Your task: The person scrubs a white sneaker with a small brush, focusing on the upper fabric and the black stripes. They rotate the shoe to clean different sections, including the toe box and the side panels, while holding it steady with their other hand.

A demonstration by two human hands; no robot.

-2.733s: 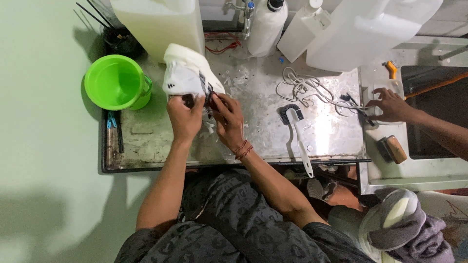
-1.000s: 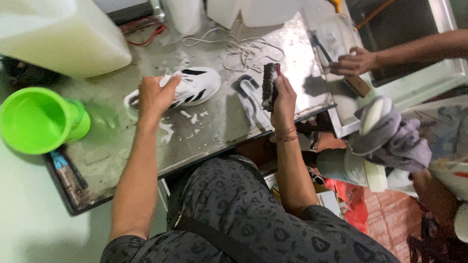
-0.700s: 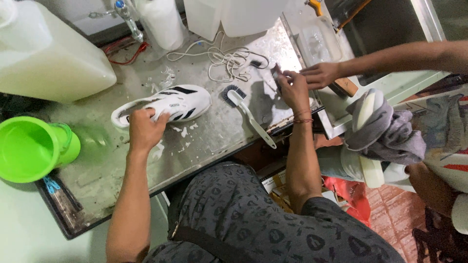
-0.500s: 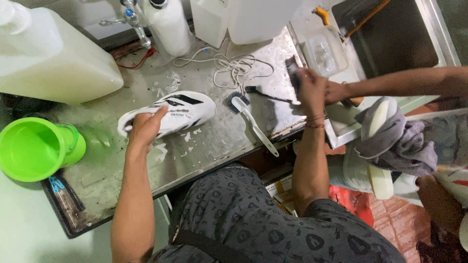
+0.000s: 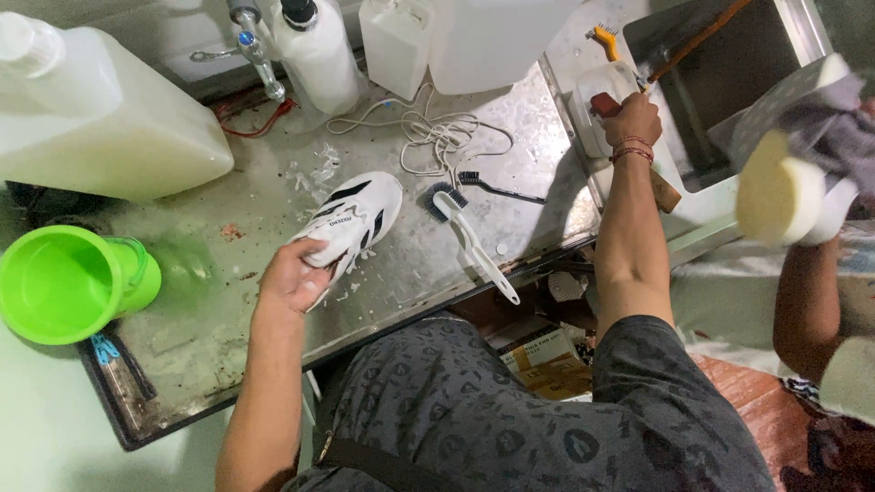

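Note:
A white sneaker with black stripes (image 5: 357, 211) lies on its side on the wet steel table (image 5: 228, 310). My left hand (image 5: 292, 278) grips its heel end. My right hand (image 5: 631, 120) is stretched far to the right over a small white tub (image 5: 591, 87) beside the sink (image 5: 729, 82). It is closed on a dark reddish-brown brush (image 5: 601, 103), which is mostly hidden by the fingers. A white long-handled brush (image 5: 474, 246) and a small black brush (image 5: 488, 186) lie on the table between my hands.
A green bucket (image 5: 64, 284) stands at the left edge, with a large translucent jerrycan (image 5: 100, 128) behind it. White bottles (image 5: 319, 55), a tap and loose white laces (image 5: 437, 137) are at the back. Another person's arm (image 5: 807, 301) holds a pale-soled shoe (image 5: 784, 191) at right.
My right hand lifted the dark brush off the table and carried it right, up to the white tub by the sink. My left hand stayed on the sneaker.

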